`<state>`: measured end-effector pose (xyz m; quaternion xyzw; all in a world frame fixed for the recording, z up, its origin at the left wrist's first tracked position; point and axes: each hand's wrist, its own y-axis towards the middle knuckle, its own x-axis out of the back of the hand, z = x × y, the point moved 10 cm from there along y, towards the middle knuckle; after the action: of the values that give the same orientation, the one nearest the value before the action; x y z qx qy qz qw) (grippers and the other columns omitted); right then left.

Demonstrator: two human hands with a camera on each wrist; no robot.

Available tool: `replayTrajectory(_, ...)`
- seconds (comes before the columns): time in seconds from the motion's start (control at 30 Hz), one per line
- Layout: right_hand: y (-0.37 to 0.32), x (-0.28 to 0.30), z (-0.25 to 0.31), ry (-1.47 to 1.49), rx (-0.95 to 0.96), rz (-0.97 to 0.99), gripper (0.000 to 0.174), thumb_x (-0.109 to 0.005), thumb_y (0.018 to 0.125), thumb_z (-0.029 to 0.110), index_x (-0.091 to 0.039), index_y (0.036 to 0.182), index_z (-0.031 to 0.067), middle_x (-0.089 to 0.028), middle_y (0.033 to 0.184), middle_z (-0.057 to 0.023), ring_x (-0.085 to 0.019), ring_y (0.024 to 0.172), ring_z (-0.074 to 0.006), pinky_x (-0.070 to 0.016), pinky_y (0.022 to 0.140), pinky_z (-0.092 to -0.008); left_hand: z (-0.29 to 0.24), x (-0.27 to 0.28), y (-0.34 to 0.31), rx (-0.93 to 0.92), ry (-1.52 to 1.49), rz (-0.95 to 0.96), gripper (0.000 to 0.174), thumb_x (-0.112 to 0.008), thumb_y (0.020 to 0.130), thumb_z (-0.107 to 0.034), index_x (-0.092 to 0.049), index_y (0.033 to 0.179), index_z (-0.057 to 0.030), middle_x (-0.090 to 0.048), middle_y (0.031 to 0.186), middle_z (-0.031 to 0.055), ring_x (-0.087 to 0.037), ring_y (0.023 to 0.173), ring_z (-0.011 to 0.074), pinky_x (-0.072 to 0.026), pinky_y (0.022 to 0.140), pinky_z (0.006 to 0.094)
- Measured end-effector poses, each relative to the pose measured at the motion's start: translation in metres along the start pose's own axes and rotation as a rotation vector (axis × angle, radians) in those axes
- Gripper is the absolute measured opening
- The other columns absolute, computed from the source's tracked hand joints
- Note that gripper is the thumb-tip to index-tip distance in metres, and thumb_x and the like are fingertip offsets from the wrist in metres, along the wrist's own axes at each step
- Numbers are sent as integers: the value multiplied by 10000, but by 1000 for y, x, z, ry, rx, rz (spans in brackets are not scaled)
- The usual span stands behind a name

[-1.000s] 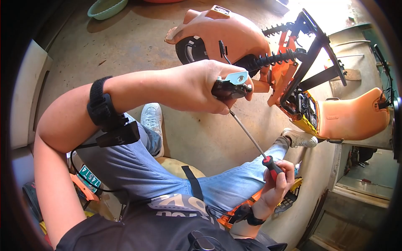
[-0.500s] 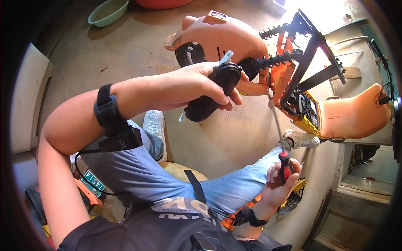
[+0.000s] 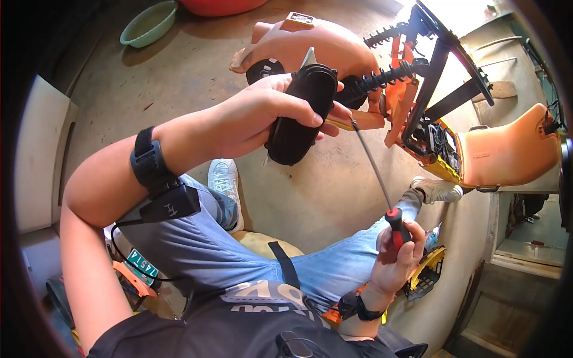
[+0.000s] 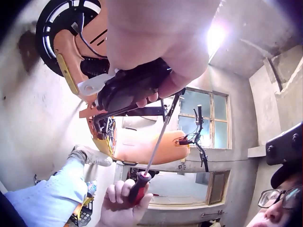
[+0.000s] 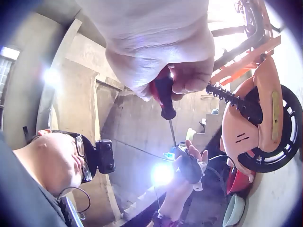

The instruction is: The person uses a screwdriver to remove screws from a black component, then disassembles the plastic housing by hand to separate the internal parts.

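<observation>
In the head view my left hand grips a black oval part, tilted, with a pale tab at its upper end. The same part and tab show in the left wrist view. Lower right, my right hand holds a screwdriver by its red and black handle. Its shaft points up toward my left fingers; whether the tip touches the part cannot be told. Fingers of my right hand curl round the handle in the right wrist view.
An orange vehicle body with black coil springs, a frame and an orange seat stands beyond my hands. A green basin and a red basin lie at the back. Orange and yellow parts lie beside my right forearm.
My left hand has turned the black part, so its broad dark face shows, and has shifted slightly left. The screwdriver has moved right and down, then slightly back left.
</observation>
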<state>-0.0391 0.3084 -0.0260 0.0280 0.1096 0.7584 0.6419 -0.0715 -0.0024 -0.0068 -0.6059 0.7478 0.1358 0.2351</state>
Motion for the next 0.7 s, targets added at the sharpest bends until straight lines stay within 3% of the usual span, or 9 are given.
replayTrajectory(0.07,-2,-6,2,-22,14,-24,502,-663,975,447,-601,1181,-6,-559,1006,-97,-534,678,-136,-398,571,-260,-1,0,1,-31,31,10,665,-645,844,-50,-440,1477,-38,-609,1360,187,-658,1142,261,-487,1057,382)
replayTrajectory(0.13,-2,-16,3,-100,1,30,466,-610,1017,418,-552,1248,18,-542,840,-55,-502,705,-127,-363,603,-258,-4,-3,0,-61,62,19,681,-654,851,-49,-431,1495,-56,-608,1367,170,-654,1144,243,-472,1069,375)
replayTrajectory(0.3,-1,-22,6,-97,11,26,470,-615,1014,423,-563,1227,8,-536,841,-42,-506,703,-118,-361,601,-255,-4,-8,-3,-57,99,26,685,-678,897,-59,-410,1526,-91,-602,1393,124,-609,1197,203,-430,1105,367)
replayTrajectory(0.7,-1,-21,6,-125,50,-2,504,-613,1009,462,-569,1221,7,-539,851,-42,-503,688,-113,-370,587,-256,-5,-11,-4,-62,199,-3,710,-712,905,-60,-390,1534,-124,-572,1432,118,-583,1249,203,-416,1129,384)
